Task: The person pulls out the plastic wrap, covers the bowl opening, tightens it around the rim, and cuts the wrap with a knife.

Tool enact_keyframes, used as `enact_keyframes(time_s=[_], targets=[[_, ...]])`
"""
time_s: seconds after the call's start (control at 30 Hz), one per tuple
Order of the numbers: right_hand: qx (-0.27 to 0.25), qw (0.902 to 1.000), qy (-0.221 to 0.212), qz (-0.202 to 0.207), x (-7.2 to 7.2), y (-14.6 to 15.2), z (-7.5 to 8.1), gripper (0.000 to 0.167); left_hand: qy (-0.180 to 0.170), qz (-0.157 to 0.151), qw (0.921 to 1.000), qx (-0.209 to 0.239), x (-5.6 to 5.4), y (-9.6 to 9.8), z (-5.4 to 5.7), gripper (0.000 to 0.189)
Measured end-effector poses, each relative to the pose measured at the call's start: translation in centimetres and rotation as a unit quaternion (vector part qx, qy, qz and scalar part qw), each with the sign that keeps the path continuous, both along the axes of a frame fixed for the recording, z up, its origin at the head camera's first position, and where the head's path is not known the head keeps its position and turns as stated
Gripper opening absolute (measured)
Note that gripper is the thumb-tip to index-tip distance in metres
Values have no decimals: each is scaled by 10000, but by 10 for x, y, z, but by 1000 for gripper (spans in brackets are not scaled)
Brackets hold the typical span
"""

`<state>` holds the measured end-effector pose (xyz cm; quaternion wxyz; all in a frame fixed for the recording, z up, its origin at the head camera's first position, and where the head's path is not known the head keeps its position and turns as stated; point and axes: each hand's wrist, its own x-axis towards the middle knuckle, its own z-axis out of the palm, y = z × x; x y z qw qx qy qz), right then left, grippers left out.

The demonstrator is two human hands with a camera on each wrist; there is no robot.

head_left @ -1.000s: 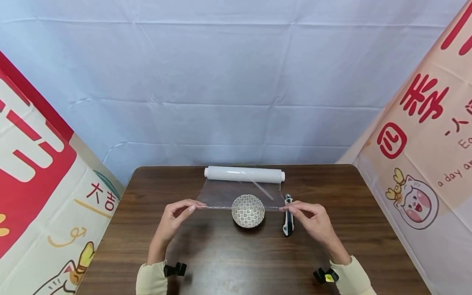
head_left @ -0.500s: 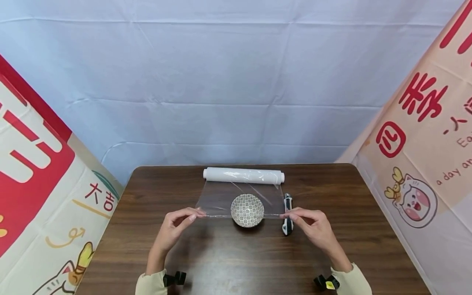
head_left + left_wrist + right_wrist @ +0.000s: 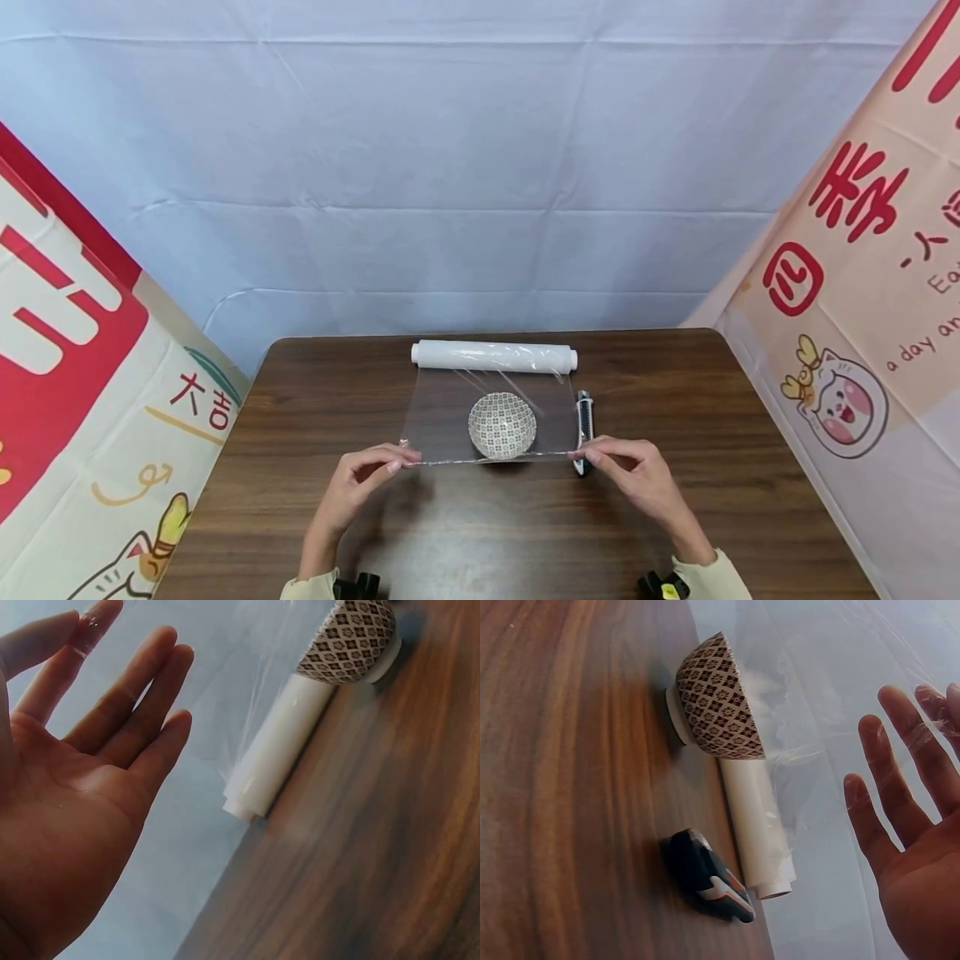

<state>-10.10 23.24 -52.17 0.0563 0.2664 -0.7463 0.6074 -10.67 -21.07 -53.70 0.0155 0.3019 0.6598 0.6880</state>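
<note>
Between my hands a clear sheet of plastic wrap (image 3: 442, 417) is stretched, running back to the white roll (image 3: 495, 356) behind. My left hand (image 3: 367, 475) pinches its near left corner between thumb and index finger, the other fingers loosely extended in the left wrist view. At the near right corner my right hand (image 3: 637, 471) pinches the same edge. Under the film stands an upright patterned bowl (image 3: 502, 427), the film's front edge crossing its near rim in the head view. In the right wrist view the bowl (image 3: 718, 701) shows its outer side and white foot.
A utility knife (image 3: 584, 425) lies on the wooden table (image 3: 480, 525) right of the bowl, close to my right fingers. The roll rests near the table's far edge. A pale cloth (image 3: 480, 167) hangs behind, with printed banners (image 3: 832, 367) at both sides.
Both hands have moved toward me, drawing the film's front edge from across the bowl's middle to its near rim. The roll and bowl stay about where they were.
</note>
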Motion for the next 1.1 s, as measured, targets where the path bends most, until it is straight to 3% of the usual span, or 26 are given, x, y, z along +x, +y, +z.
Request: enact_keyframes(time_s=[0.2, 0.43, 0.77, 0.9, 1.1], targets=[[-137, 9991, 229, 317, 3, -2, -12, 28, 7, 82, 9999, -94, 4, -4, -5, 32], [311, 9990, 306, 138, 6, -4, -23, 26, 75, 117, 9997, -193, 7, -8, -13, 33], [501, 9987, 33, 100, 9, -7, -37, 23, 123, 690, 9911, -1132, 13, -10, -21, 32], [614, 9980, 128, 71, 10, -9, -41, 21, 277, 1180, 9778, -1708, 15, -8, -24, 36], [711, 9971, 281, -10, 12, -16, -43, 31, 84, 1944, 9444, -2650, 21, 0, -26, 15]])
